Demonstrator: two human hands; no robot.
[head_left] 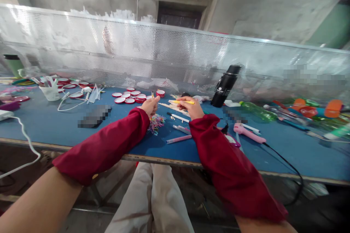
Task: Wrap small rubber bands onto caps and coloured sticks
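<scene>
My left hand (150,106) is closed around a short, pale upright stick (152,95) with a darker tip. My right hand (191,107) grips a slim yellow pen (186,102), its tip pointing left towards my left hand. Below my left wrist lies a tangle of multicoloured thin strings (156,123). Several thin wooden sticks (172,107) lie on the table beneath and between the hands. Nearer to me are a white pen with a black end (178,117) and a pink pen (179,139). Several round red-rimmed discs (129,100) sit beyond my left hand.
A black bottle (225,86) stands behind on the right, near a perforated metal screen (180,54). A pink glue gun (250,133) with a black cord lies right. Green plastic bottles (257,112) are farther right. Leftward are a dark phone-like slab (95,116) and a white cup (50,93).
</scene>
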